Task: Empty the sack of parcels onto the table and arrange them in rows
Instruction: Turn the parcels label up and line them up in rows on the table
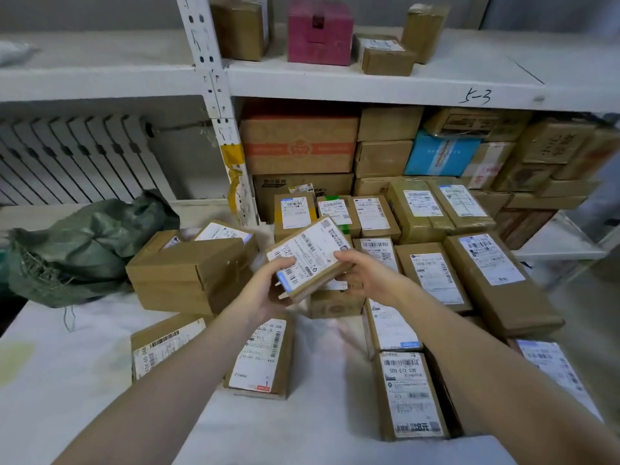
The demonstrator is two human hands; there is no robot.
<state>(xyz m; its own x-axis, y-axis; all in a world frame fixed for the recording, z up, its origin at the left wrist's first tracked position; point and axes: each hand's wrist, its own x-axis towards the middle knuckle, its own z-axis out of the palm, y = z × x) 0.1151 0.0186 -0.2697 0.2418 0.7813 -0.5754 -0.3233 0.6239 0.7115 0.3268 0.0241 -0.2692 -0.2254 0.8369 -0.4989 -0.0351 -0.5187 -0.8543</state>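
1 head-worn wide-angle view
Looks forward and down, close over the table (67,380); shelves (369,90) stand straight ahead, edges bowed by the lens.

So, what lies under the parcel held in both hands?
Below the held parcel a small brown box sits on the table; only its front side shows, the parcel and right hand hide its top.

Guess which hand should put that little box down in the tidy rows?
Right, probably. The right hand grips the parcel on the side nearest the tidy rows, while the left hand holds the end facing the jumbled boxes.
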